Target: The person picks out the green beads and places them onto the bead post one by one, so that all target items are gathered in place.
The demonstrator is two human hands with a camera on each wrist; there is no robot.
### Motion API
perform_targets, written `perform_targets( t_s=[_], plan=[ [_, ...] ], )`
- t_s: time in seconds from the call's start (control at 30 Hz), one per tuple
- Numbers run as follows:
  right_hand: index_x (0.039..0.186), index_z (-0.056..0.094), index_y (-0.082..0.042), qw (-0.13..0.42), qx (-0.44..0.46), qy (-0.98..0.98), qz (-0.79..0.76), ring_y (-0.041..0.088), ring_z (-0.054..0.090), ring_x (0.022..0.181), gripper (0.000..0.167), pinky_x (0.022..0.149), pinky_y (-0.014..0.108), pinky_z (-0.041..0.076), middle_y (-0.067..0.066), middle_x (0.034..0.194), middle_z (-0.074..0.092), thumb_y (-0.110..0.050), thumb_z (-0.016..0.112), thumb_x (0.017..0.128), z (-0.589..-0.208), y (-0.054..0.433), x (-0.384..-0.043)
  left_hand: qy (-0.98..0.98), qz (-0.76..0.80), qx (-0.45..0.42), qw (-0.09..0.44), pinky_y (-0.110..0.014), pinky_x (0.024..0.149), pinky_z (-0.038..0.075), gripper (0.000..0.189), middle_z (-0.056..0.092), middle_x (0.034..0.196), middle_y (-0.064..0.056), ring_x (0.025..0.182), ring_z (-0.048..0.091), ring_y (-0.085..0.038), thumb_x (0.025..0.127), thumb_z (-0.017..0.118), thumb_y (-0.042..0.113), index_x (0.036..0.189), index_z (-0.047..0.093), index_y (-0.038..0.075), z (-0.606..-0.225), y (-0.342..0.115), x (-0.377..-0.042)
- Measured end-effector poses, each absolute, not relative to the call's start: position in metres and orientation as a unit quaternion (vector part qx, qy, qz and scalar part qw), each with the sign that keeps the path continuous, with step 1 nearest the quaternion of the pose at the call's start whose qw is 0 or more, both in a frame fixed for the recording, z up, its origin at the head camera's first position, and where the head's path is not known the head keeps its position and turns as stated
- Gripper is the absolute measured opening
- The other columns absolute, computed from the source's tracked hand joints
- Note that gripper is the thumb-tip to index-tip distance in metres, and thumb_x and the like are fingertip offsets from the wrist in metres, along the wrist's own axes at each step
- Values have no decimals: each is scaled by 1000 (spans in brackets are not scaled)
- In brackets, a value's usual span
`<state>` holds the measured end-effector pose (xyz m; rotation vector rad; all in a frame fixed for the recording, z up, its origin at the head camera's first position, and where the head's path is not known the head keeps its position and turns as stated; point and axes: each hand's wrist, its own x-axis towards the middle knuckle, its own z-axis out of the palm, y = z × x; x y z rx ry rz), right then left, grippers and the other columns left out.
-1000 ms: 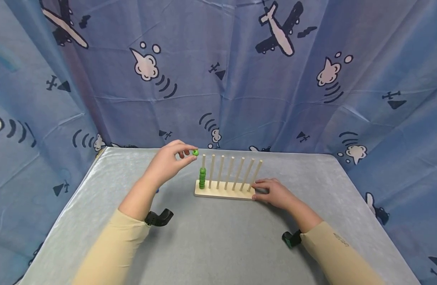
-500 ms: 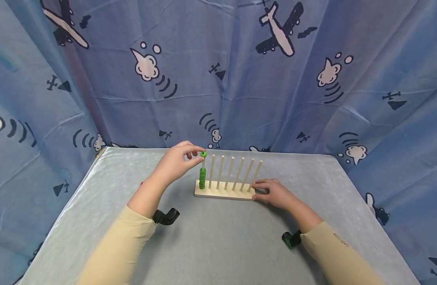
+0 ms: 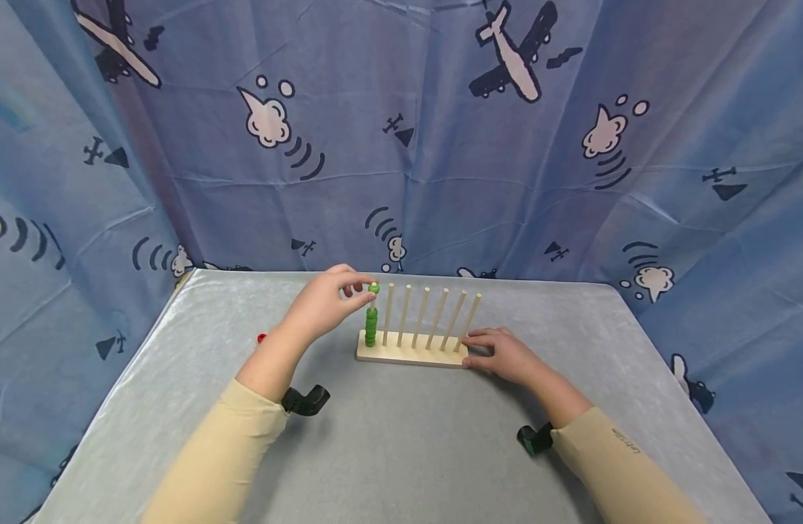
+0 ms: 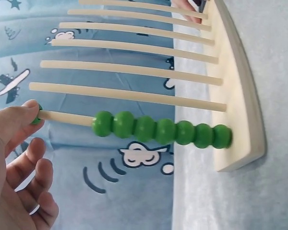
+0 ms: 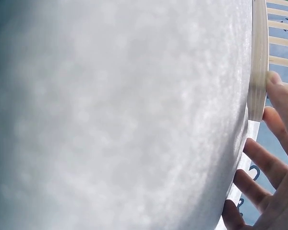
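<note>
A green bead [image 3: 373, 287] is pinched between the thumb and index finger of my left hand [image 3: 325, 302] at the top of the leftmost peg. In the left wrist view the peg's tip meets this bead [image 4: 37, 115], which the fingers mostly cover. Lower on the same peg sits a stack of several green beads [image 4: 145, 128], with bare wood between. The pegs rise from a pale wooden base [image 3: 410, 354]; the others carry no beads. My right hand [image 3: 502, 355] grips the base's right end, thumb at the front edge and index finger near the last peg.
A small red bead [image 3: 261, 338] shows on the grey-covered table [image 3: 401, 451], partly behind the left forearm. A blue patterned curtain [image 3: 349, 145] hangs behind the table and at both sides. Each wrist wears a black camera mount [image 3: 306, 400].
My left hand has moved right with the green bead, from beside the leftmost peg to its top, then slightly down. The red bead has come into sight. My right hand has stayed put.
</note>
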<state>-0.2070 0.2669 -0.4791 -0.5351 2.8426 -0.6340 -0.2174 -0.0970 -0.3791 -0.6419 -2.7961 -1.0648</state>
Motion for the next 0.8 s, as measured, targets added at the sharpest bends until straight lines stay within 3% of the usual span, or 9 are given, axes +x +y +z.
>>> perform_targets(
  t_s=[0.63, 0.8],
  plan=[
    [132, 66, -13, 94, -182, 955, -214, 39, 44, 130, 54, 104, 56, 37, 14, 141, 55, -43, 73, 88, -478, 264, -205, -915, -348, -203, 1, -36, 75, 47, 32, 60, 102, 3, 91, 55, -15, 96, 66, 37, 124, 71, 22, -420, -103, -219],
    [133, 65, -13, 96, -180, 956, -209, 40, 44, 130, 55, 104, 57, 37, 15, 141, 55, -43, 73, 88, -479, 262, -206, -914, -350, -207, -8, -37, 76, 47, 36, 62, 108, -3, 92, 55, -16, 96, 66, 36, 129, 67, 21, -422, -105, -218]
  ],
)
